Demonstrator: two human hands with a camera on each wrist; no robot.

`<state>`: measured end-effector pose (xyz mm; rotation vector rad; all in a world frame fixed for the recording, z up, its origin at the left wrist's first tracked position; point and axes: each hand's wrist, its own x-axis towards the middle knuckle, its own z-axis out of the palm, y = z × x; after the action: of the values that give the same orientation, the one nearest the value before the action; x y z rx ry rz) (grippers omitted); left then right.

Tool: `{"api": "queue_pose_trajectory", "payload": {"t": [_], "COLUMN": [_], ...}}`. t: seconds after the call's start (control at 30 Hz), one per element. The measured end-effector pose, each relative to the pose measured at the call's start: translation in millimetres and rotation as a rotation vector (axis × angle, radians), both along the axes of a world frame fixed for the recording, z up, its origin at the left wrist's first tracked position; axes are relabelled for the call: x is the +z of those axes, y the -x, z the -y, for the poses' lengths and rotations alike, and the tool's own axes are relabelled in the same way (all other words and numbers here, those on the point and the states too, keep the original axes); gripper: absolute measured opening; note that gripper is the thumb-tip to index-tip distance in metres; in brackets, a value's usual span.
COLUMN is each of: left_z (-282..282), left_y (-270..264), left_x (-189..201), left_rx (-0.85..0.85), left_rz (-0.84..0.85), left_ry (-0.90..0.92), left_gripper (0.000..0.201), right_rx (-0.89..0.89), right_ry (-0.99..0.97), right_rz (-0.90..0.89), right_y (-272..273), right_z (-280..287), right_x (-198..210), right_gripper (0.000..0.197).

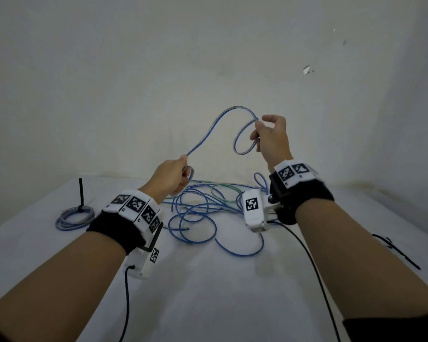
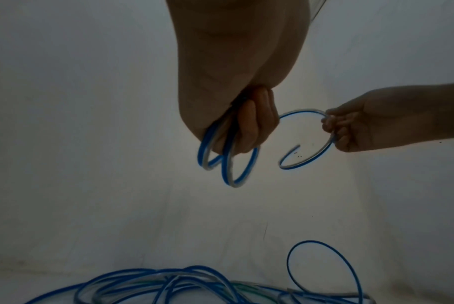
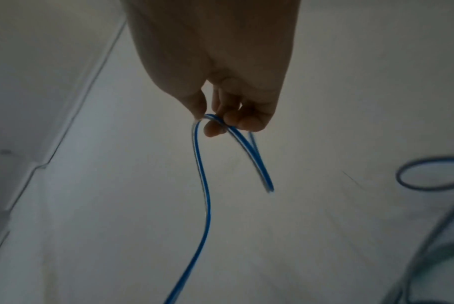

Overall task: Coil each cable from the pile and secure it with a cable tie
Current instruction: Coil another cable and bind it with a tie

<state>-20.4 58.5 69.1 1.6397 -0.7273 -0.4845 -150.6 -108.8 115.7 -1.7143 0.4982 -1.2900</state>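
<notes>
Cable (image 1: 209, 130), thin, smooth, blue and white, arched in the air between my hands above the tangled pile (image 1: 208, 208) on the table (image 1: 208, 292). My left hand (image 1: 169, 177) gripped small loops; my right hand (image 1: 272, 138) pinched its curled end.

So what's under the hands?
Under the left hand and right hand lies a pile of loose blue cables on the white table. The wrist cameras cover part of it.
</notes>
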Motion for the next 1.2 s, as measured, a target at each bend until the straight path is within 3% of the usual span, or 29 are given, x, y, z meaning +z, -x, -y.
{"api": "queue_pose_trajectory", "payload": {"t": [0.1, 0.27, 0.33, 0.4, 0.5, 0.6, 0.83, 1.07, 1.2], "left_z": [-1.2, -0.7, 1.3, 2.3, 0.8, -3.8, -7.3, -9.0, -4.4], "left_y": [4.5, 11.6, 13.8, 17.1, 19.5, 16.4, 7.9, 9.3, 7.8], "left_x": [0.9, 8.1, 9.1, 9.6, 9.1, 4.6, -1.3, -1.3, -6.6], "left_rx": [-0.093, -0.184, -0.259, -0.348, -0.465, -0.480, -0.438, -0.530, -0.546], "left_rz": [-0.051, -0.083, -0.096, -0.107, -0.141, -0.169, -0.319, -0.301, -0.456], "left_ry": [-0.002, -0.005, -0.020, -0.036, -0.069, -0.155, -0.068, -0.028, 0.075], "left_gripper": [0.049, 0.048, 0.049, 0.051, 0.052, 0.050, 0.045, 0.048, 0.048], "right_rx": [-0.095, -0.234, -0.160, 0.023, 0.199, 0.193, 0.370, 0.550, 0.537], "right_ry": [0.137, 0.451, 0.696, 0.806, 0.713, 0.567, 0.344, 0.090, 0.010], "right_rz": [-0.178, -0.650, -0.684, -0.679, -0.518, -0.377, -0.415, -0.438, -0.380], "right_y": [2.1, 4.7, -0.5, -9.3, -17.3, -18.8, -15.0, -2.7, -0.9], "right_z": [4.8, -2.5, -14.2, -21.6, -25.4, -20.9, -16.1, -20.1, -24.9], "right_x": [2.7, -29.0, -43.4, -56.8, -69.0, -71.0, -75.1, -73.0, -70.1], "right_gripper": [0.014, 0.063, 0.071, 0.069, 0.042, 0.019, 0.026, 0.036, 0.029]}}
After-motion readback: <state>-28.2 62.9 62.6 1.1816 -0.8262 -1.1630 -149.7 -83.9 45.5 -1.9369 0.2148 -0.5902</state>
